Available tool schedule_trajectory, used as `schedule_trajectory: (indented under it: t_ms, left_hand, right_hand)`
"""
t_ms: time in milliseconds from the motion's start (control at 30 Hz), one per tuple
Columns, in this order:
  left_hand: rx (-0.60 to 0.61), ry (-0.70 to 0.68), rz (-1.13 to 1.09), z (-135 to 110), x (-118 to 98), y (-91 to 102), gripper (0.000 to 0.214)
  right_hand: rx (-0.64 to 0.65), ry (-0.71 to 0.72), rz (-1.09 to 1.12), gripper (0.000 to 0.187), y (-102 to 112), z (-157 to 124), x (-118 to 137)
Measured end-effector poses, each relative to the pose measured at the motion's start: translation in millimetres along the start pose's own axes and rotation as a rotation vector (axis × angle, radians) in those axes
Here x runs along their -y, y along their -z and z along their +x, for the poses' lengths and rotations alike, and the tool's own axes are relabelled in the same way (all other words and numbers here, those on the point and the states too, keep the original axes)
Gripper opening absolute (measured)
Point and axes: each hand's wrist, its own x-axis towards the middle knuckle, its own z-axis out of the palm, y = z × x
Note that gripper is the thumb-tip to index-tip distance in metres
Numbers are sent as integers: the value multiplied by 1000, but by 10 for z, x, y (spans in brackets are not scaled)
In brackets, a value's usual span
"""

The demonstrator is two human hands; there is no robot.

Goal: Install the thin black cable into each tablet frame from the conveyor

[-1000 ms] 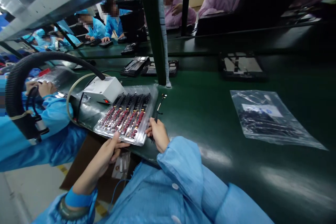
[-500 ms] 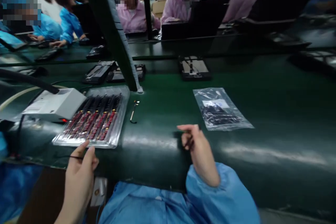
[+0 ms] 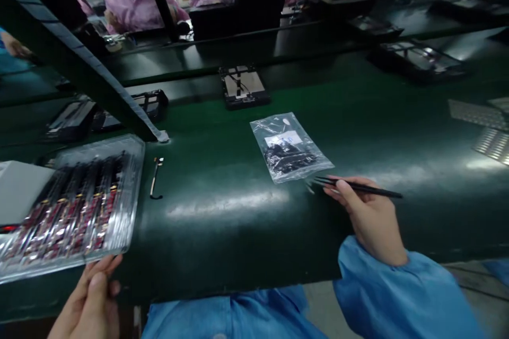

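Note:
My right hand (image 3: 371, 217) is closed around a pair of black tweezers (image 3: 382, 191), whose tips point left, close to the lower right corner of a clear plastic bag (image 3: 292, 151). Dark small parts and a white label show in that bag. At the lower left, my left hand (image 3: 93, 296) has its fingers pressed together by the front rim of a clear plastic tray (image 3: 133, 212); what they hold, if anything, I cannot make out. Rows of red and black parts (image 3: 79, 201) fill the tray. A thin flex cable (image 3: 154, 180) lies right of the tray.
A white box (image 3: 19, 190) stands against the tray's left side. A slanted dark post (image 3: 91, 74) rises behind it. Open black devices (image 3: 244, 87) lie along the back of the green bench (image 3: 222, 233). Metallic sheets (image 3: 477, 116) rest at the right. People in pink (image 3: 135, 8) sit across.
The view has swung right. My right hand has moved right, and the tweezers now show clearly in it. My left hand remains by the tray's front edge; the dark strand seen there earlier is no longer clear.

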Motion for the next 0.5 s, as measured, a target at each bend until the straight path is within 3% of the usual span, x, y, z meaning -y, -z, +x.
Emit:
schedule_trajectory:
  t_ms: [100,267,400,500]
  left_hand:
    - [-103,116,-86,-96,-130,-141,17]
    - [23,221,-156,-343,-397,-452,12]
    - [262,293,-276,-534,-802,-997,15]
    - [400,440,-375,-462,-1105,-1525,17]
  right_hand:
    - [58,106,-89,44,-41,137,-68]
    - [107,188,-182,41,-53,291,-143]
    - [116,221,-226,35,-49,289,-145]
    - [132,297,-292,27,-58,267,-124]
